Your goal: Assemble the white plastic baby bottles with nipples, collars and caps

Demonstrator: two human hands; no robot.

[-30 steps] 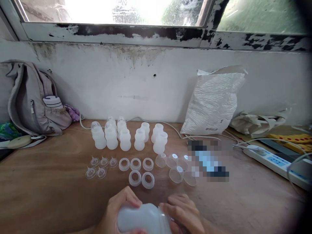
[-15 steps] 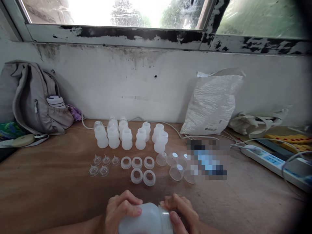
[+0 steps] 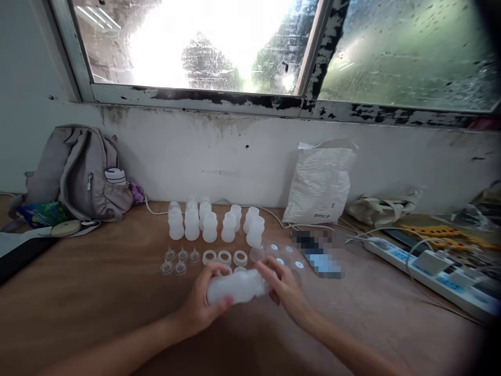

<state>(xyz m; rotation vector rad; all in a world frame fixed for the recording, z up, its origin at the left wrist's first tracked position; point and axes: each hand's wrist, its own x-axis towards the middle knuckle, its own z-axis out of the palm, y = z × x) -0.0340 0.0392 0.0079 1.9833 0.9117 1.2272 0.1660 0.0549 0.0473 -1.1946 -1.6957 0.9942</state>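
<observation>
A milky white baby bottle (image 3: 234,288) lies on its side above the tabletop between my hands. My left hand (image 3: 199,303) is wrapped round its base end, thumb below and fingers over the top. At its neck end, on the right, the fingers of my right hand (image 3: 288,291) close over the tip, somewhat blurred. Behind the held bottle lie white screw rings (image 3: 224,257), some partly hidden by it. Clear nipples (image 3: 182,255) sit to the left, and clear dome caps (image 3: 257,254) sit to the right, partly behind my right hand.
Several frosted bottles (image 3: 210,231) stand in rows further back, some with clear caps on. A grey backpack (image 3: 78,177) is at the left. At the right are a white plastic bag (image 3: 319,183), a blurred-out object (image 3: 323,258) and a power strip (image 3: 426,274) with cables.
My hands and the bottle have moved forward, away from me, towards the rings and caps. The bottle now shows nearly whole, and the view has tilted up.
</observation>
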